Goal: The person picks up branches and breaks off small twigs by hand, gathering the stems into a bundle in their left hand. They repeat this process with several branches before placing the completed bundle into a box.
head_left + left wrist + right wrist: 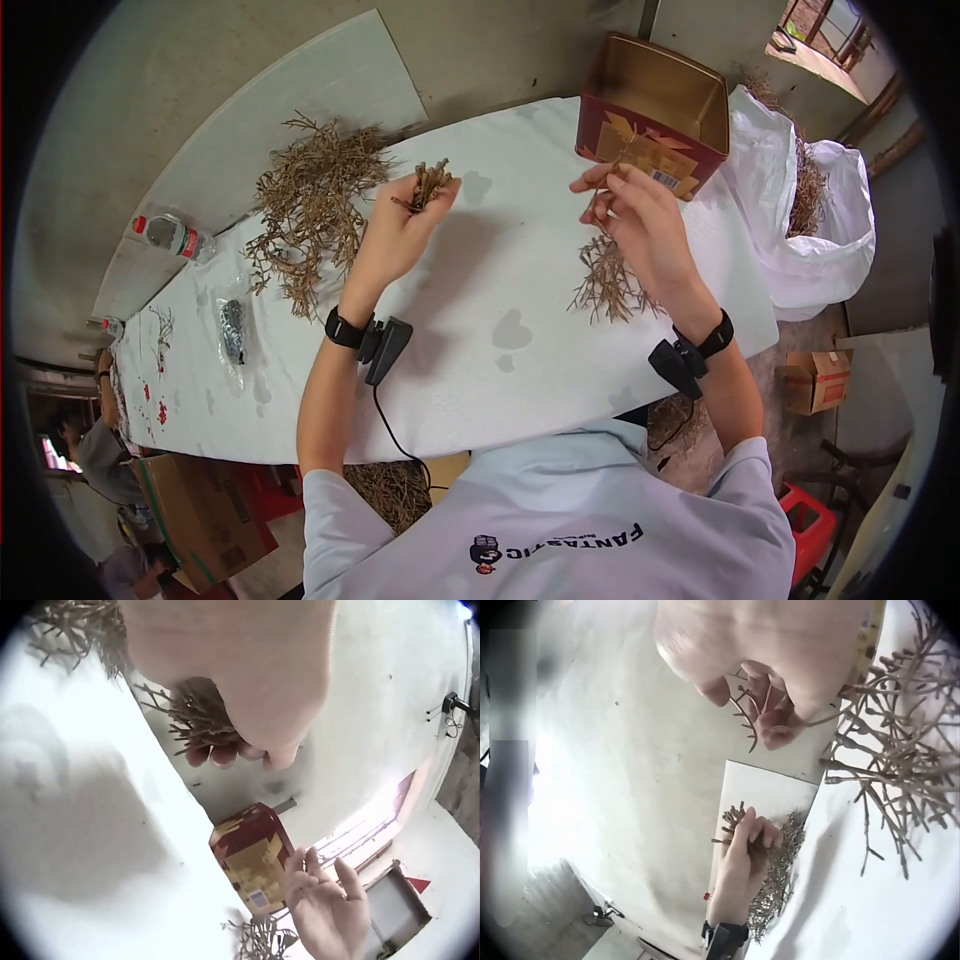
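Note:
My left hand (403, 225) grips a bundle of short brown dried twigs (433, 181), their ends sticking out past the thumb. The left wrist view shows the fingertips curled around that bundle (201, 720). Over the right part of the table, my right hand (640, 215) pinches a thin, branching twig (744, 720) between thumb and fingers. Just below this hand lies a small heap of twigs (606, 280) on the white tabletop (480, 370). A larger tangled pile of twigs (318, 195) lies to the left of the left hand.
A red and gold open tin box (640, 140) stands at the back right, beside a white sack (840, 220) of twigs. Farther left are a plastic bottle (172, 238) and a clear bag with dark contents (233, 330). Another person (105, 465) is at the table's left end.

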The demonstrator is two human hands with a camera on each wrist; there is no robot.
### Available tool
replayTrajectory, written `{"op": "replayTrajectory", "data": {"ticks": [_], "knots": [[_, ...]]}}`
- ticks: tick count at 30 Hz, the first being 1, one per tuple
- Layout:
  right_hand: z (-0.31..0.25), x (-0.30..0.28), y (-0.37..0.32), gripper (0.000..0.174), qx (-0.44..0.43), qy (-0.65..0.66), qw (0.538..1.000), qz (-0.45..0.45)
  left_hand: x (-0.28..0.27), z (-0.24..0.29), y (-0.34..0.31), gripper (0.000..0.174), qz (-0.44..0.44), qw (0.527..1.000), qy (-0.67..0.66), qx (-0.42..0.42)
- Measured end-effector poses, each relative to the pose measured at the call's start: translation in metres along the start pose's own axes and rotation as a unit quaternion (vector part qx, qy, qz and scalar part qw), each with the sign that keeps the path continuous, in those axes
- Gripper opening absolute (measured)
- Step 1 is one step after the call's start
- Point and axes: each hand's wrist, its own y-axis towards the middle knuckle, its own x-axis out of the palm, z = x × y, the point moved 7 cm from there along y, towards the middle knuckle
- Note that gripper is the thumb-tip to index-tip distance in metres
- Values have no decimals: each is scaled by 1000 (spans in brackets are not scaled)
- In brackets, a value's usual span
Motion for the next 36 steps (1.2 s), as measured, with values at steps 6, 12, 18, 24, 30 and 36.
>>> {"op": "replayTrajectory", "data": {"ticks": [6,12,18,24,30,36], "knots": [[-15,14,2,31,-1,74,997,-39,41,-4,-11,18,-83,986,-125,-72],[-19,36,4,37,-3,125,990,-63,83,13,-22,23,-125,978,-132,-98],[-12,31,7,31,-8,180,979,-99,85,6,-20,45,-88,931,-320,-148],[-9,7,10,33,-34,-184,982,4,79,7,-19,48,-91,934,-327,-109],[-10,21,5,44,-121,-390,912,-16,70,29,-16,40,-120,938,-322,-45],[10,27,7,35,-65,-381,916,-110,66,17,-16,36,-93,961,-259,-33]]}}
